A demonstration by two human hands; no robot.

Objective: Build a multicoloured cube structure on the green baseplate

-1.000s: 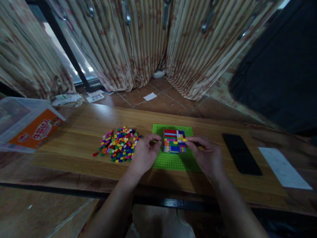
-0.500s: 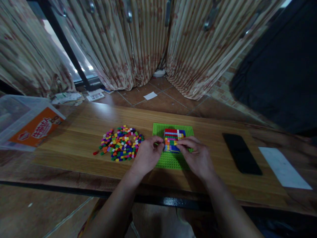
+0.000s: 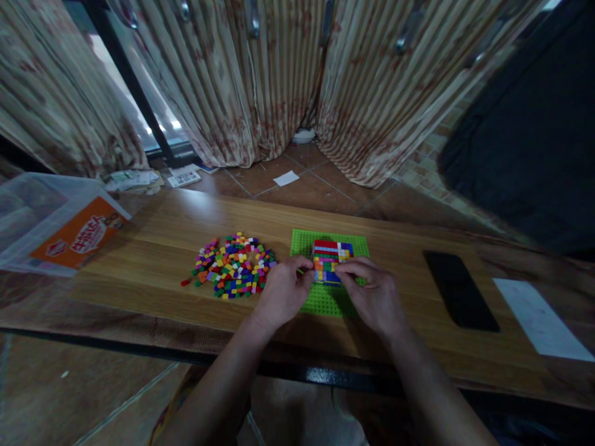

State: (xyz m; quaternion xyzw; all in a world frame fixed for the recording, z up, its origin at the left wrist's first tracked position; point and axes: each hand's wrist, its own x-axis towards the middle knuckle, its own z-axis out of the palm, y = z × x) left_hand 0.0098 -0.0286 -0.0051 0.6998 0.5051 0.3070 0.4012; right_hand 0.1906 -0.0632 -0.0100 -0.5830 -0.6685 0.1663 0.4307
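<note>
A small block built of colourful toy bricks [image 3: 326, 260] stands on a green studded baseplate [image 3: 325, 303], with red and white rows at its far side and mixed colours nearer me. My left hand [image 3: 287, 286] is closed in a pinch at the block's left edge; whatever its fingertips hold is hidden. On the opposite side, my right hand [image 3: 372, 288] has thumb and forefinger pressed together at the block's right part. Too little shows between those fingertips to name it. To the left of my left hand lies a loose pile of toy bricks [image 3: 237, 266].
All this lies on a wooden board [image 3: 158, 248]. A clear plastic box [image 3: 60, 192] with an orange label stands at the left end. On the right are a black phone-like slab [image 3: 460, 291] and a white sheet [image 3: 542, 316]. Striped curtains [image 3: 279, 80] hang behind.
My right fingertips have shifted slightly on the block, off the spot where a yellow brick showed. The left hand stays at the block's left edge. The whole view has swung a little.
</note>
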